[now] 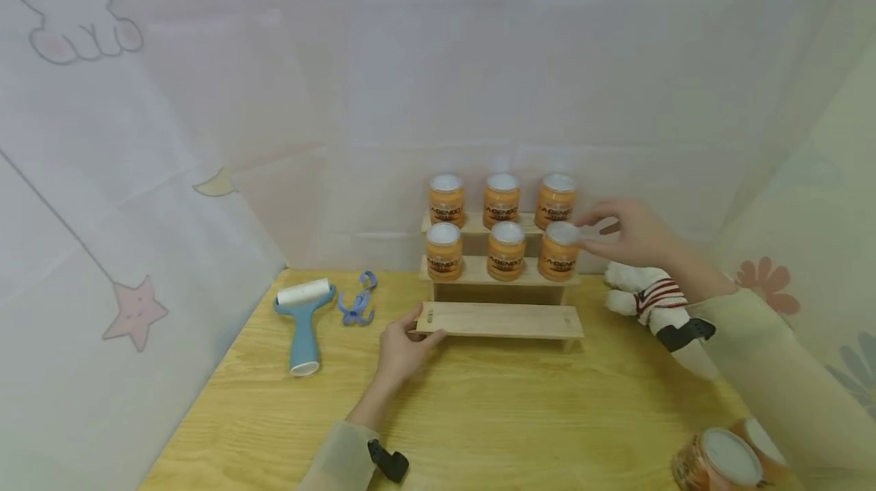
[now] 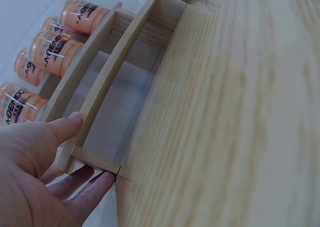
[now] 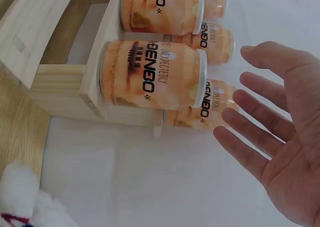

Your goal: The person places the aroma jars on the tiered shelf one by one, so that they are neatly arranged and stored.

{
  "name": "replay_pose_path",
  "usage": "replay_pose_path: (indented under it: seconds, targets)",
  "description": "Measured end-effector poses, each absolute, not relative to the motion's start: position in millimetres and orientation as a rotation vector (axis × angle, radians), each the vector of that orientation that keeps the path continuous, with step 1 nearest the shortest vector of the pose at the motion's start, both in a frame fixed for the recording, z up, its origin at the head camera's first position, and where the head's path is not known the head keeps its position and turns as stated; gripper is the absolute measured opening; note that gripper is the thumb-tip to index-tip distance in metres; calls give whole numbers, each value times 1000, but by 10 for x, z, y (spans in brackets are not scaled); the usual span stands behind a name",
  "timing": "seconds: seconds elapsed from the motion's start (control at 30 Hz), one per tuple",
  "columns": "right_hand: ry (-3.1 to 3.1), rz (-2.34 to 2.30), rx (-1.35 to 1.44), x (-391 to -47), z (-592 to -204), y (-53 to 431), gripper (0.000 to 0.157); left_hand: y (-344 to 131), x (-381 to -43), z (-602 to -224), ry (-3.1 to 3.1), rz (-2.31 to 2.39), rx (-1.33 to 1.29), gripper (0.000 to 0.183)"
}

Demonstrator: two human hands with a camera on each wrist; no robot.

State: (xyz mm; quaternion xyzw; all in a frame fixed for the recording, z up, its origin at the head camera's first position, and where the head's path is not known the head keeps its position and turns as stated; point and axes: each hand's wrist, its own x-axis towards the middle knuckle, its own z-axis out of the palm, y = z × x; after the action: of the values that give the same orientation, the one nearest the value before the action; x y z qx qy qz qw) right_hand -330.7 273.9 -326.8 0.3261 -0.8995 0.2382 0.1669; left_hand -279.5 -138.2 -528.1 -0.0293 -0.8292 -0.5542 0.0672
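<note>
In the head view, the rack [image 1: 474, 272] stood with its long axis running left to right across the table [image 1: 479, 415], and the left hand [image 1: 400, 350] gripped the left end of its lowest step [image 1: 503, 319]. The right hand [image 1: 633, 234] hung just right of the end can [image 1: 559, 258] on the middle step, which stood upright. Two loose cans [image 1: 731, 457] stood at the lower right, beside the right sleeve [image 1: 773, 377]. They lay toward the person from the right hand and well apart from the left, so the right seemed the nearer one for reaching them.

In the left wrist view, the thumb pressed the step's edge while fingers curled about its leg; the racked cans stood beyond.

In the right wrist view, the right hand was spread wide and held nothing. A gap showed between its fingertips and the end can's lid; whether they touched the can behind, one could not tell.
</note>
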Motion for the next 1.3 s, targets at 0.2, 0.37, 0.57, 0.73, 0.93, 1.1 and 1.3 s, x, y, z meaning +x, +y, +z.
replay_pose_path:
  seconds: [0.2,0.37,0.57,0.73,0.93,1.1,1.3]
  targets:
    - [-2491,603,950,-3054,-3252,2914,25,-1414,-2825,-5239,-2493,-1643,-93,78]
    - [-2511,563,913,-2889,-3307,3100,29,-1429,-2838,-5219,-2486,-1635,-101,78]
    - [-2519,597,923,-2663,-3409,3257,32,-1435,-2848,-5234,-2493,-1626,-89,78]
    - [-2520,664,963,-2481,-3564,3393,37,-1437,-2843,-5246,-2496,-1613,-101,78]
    - [-2540,652,930,-2277,-3740,3515,44,-1440,-2822,-5262,-2495,-1614,-102,78]
    - [-2549,635,902,-2166,-3868,3593,47,-1427,-2817,-5265,-2490,-1624,-105,78]
    - [-2586,662,903,-2013,-4022,3680,47,-1394,-2818,-5271,-2496,-1635,-112,79]
